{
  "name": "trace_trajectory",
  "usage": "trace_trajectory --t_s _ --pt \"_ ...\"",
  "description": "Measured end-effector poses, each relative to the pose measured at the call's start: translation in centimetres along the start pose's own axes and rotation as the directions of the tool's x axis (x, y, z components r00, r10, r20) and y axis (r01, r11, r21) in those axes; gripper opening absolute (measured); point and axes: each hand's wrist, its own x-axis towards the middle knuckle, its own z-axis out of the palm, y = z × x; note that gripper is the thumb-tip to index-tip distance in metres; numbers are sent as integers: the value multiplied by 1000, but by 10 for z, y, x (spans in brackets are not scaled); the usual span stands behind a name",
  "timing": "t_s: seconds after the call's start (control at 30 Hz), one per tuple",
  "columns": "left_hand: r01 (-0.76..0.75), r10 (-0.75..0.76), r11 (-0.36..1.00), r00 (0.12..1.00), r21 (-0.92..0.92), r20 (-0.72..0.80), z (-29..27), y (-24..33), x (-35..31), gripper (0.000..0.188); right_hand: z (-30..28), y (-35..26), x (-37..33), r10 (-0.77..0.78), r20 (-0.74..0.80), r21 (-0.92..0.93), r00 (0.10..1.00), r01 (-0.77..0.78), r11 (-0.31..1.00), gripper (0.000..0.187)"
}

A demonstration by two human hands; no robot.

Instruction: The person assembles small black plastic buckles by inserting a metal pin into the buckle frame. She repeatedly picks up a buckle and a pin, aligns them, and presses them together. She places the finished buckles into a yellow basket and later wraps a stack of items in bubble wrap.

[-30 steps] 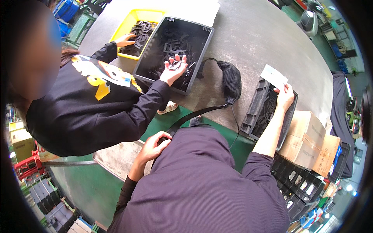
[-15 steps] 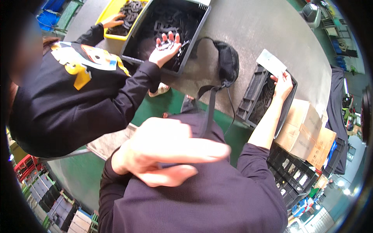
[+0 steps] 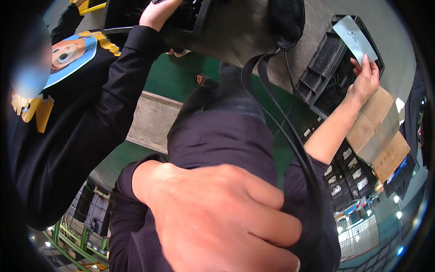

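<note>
Close up, our left hand (image 3: 222, 217) fills the lower middle of the view, raised near the camera with its back toward us, knuckles up and fingers curled together toward the right. Its fingertips press against the black woven strap (image 3: 290, 136) where the strap crosses our dark purple sleeve; whether the fingers actually pinch the strap we cannot tell, since they hide the contact.

That strap climbs up and away from the left hand to a black fabric pouch (image 3: 285, 18) lying on the grey tabletop (image 3: 240, 36) beyond it.

Further out, our right arm stretches bare-forearmed up and to the right, wrist bent slightly back. Our right hand (image 3: 364, 81) rests on the rim of a black ribbed plastic tray (image 3: 324, 75), fingers closed on the lower edge of a pale blue-grey card (image 3: 355, 38) that stands tilted above the tray. Just right of that hand sit brown cardboard boxes (image 3: 378, 131).

Beyond our left hand, a co-worker in a black printed sweatshirt (image 3: 68, 109) reaches a hand (image 3: 156, 13) up to a black plastic bin (image 3: 181, 16) at the table's far side, with a yellow bin (image 3: 93, 7) just left of it.
</note>
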Motion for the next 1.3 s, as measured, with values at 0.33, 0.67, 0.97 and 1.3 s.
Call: trace_trajectory --t_s 0.33,0.67,0.97,1.3 --pt "-148 180 981 935 -124 307 -14 -19 18 33 -13 5 19 40 -10 58 999 -39 998 18" --pt "-88 137 982 941 -168 310 -7 -19 21 28 -26 19 27 104 -55 77 993 -99 992 19" --pt "80 -33 980 969 -185 245 -30 10 14 12 -58 107 76 308 -123 -126 944 -322 938 17" --pt "692 -580 610 721 385 -378 -86 47 -64 31 -43 30 21 -119 25 -876 993 80 476 48"
